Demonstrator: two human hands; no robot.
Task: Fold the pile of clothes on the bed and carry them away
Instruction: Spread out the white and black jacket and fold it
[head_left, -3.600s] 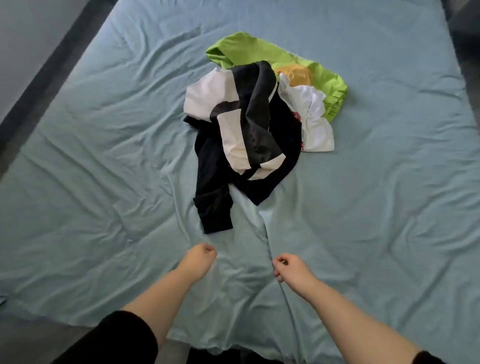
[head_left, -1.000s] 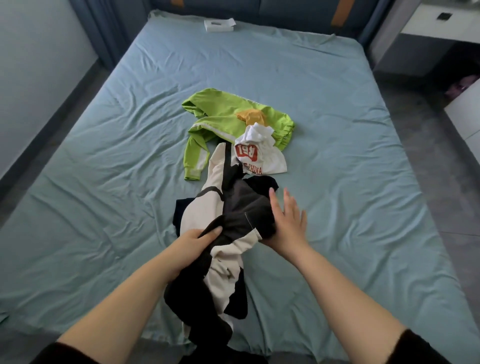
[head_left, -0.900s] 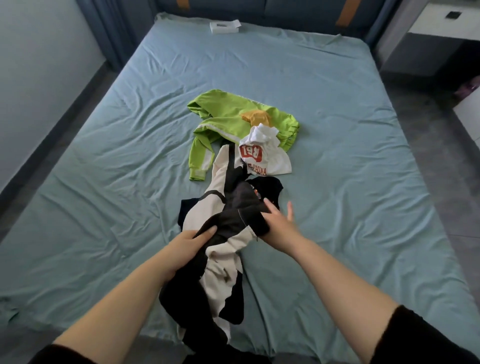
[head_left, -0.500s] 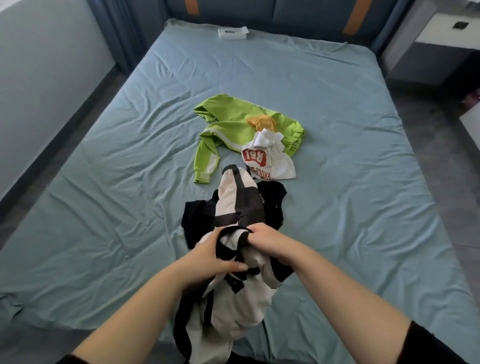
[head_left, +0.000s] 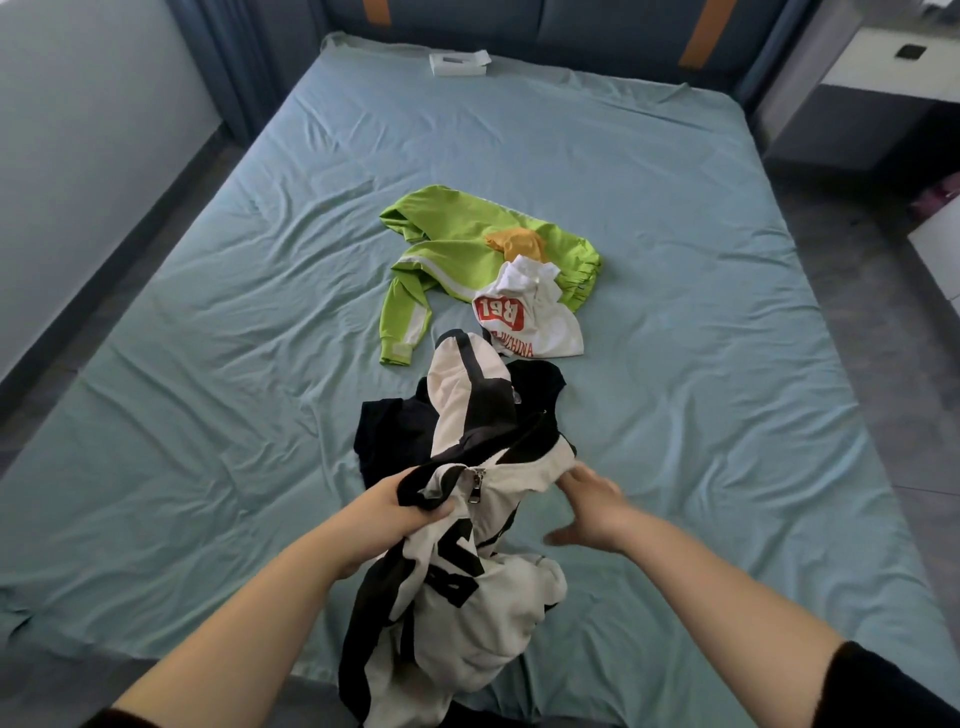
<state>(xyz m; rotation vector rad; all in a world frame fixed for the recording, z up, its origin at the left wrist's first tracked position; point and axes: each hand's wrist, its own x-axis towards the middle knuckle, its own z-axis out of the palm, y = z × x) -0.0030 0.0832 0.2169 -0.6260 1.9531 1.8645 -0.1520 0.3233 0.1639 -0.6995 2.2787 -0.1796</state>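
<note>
A black-and-white zip jacket (head_left: 467, 571) lies bunched at the near edge of the bed (head_left: 208, 364), its lower part hanging over the edge. My left hand (head_left: 400, 512) grips its black collar edge beside the zip pull. My right hand (head_left: 589, 501) is spread, fingertips touching the jacket's white fabric to the right. Under the jacket's far part lies a black garment (head_left: 392, 431). Farther back are a lime-green jacket (head_left: 452, 244), an orange garment (head_left: 517, 241) and a white T-shirt (head_left: 540, 327) with red print.
A small white box (head_left: 460, 62) lies at the head of the bed by the dark blue headboard (head_left: 597, 26). A white-topped nightstand (head_left: 883, 78) stands at the right. There is grey floor on the right and a wall on the left.
The jacket has been pulled from the pile toward the bed's near edge. My right hand has let go of it and now lies spread to its right; my left hand still grips it.
</note>
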